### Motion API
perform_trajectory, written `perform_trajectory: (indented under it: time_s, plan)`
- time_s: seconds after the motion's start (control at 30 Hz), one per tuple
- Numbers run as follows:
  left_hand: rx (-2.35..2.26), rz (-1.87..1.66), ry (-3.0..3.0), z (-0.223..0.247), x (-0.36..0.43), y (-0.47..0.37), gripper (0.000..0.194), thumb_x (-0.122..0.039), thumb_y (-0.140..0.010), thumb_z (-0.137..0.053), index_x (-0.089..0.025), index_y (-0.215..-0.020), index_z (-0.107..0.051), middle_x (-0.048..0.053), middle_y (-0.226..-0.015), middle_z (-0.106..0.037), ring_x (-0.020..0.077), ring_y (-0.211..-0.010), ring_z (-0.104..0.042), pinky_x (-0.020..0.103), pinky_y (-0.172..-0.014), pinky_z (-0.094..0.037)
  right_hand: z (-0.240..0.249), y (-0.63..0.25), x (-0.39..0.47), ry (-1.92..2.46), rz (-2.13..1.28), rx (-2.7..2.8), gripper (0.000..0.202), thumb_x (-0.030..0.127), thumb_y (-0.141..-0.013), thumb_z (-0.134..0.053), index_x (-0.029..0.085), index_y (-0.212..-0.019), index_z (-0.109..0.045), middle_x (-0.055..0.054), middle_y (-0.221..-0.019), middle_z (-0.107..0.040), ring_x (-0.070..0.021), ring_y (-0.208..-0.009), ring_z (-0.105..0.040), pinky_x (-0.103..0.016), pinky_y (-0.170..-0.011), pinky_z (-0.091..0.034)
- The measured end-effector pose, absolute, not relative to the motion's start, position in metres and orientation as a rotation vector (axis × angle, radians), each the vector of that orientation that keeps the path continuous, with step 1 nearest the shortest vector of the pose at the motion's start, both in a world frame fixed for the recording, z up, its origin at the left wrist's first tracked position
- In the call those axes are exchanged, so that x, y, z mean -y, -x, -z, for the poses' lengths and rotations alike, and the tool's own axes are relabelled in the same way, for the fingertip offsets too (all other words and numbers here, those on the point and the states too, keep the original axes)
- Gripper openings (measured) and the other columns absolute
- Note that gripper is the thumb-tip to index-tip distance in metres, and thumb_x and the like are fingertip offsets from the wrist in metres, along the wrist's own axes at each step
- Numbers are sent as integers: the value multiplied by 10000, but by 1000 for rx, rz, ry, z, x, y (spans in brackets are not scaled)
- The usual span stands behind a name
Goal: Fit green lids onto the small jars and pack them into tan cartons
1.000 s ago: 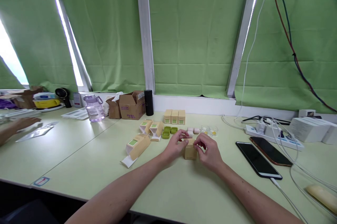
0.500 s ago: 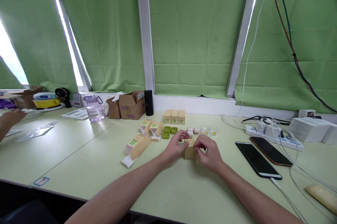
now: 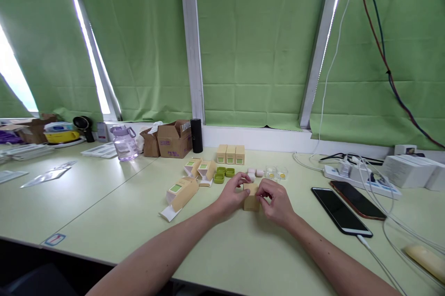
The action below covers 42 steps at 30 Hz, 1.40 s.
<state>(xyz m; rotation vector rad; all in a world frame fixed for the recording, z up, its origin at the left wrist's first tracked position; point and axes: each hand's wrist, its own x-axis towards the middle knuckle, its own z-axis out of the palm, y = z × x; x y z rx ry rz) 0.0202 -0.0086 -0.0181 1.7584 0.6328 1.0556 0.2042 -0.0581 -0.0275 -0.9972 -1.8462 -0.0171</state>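
A small tan cardboard box (image 3: 251, 200) stands on the table between my hands. My left hand (image 3: 234, 194) grips it from the left, thumb at its front and fingers curled behind. On its right edge, the pinched fingertips of my right hand (image 3: 274, 199) touch the box. Beyond them lie pink and white pieces (image 3: 259, 173), clear containers with yellow centres (image 3: 271, 174) and green square cups (image 3: 219, 178). Three closed tan boxes (image 3: 230, 154) stand in a row behind. Left of my hands are tan boxes with open flaps (image 3: 184, 192).
Two phones (image 3: 341, 211) and a white power strip (image 3: 361, 182) with tangled cables are on the right. Cardboard cartons (image 3: 174, 141), a black cylinder (image 3: 196, 135) and a purple bottle (image 3: 125, 144) stand at the back left. Plastic sleeves (image 3: 50, 174) lie far left.
The other person's hand at the far left has gone out of view. My hands and the box between them have hardly moved.
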Motion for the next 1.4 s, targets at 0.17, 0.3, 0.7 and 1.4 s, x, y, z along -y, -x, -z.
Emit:
perform_trajectory:
  time_s: [0.17, 0.3, 0.7, 1.4]
  plan:
    - [-648, -1067, -1780, 16, 9, -19, 245, -228, -847, -641, -220, -1089, -602, 96, -1205, -645, 275, -1193, -569, 377, -989, -449, 25, -206, 59, 1047, 22, 1889, 147, 81, -757, -558, 216, -813, -568, -3, -737, -571, -166, -665, -515, -276, -592, -361]
    - [-684, -1099, -1794, 15, 4, -19, 191, -321, -884, -628, -210, -1039, -607, 88, -1119, -666, 258, -1089, -609, 361, -924, -466, 27, -212, 54, 1121, 38, 1873, 203, 109, -766, -565, 226, -928, -599, 10, -730, -561, -163, -642, -512, -272, -584, -372]
    - [-952, -1272, -1850, 14, -7, -17, 145, -329, -940, -532, -224, -959, -629, 82, -979, -719, 276, -1088, -597, 443, -1028, -391, 31, -215, 49, 1255, -27, 1781, 171, 210, -866, -543, 245, -1033, -553, 30, -726, -589, -162, -612, -546, -275, -584, -402]
    - [-1029, -1244, -1824, 15, -7, -19, 157, -263, -882, -533, -235, -968, -662, 62, -941, -718, 279, -1030, -635, 432, -1015, -421, 38, -219, 40, 1398, 26, 1724, 191, 145, -820, -539, 264, -968, -559, 31, -738, -643, -183, -645, -601, -272, -578, -368]
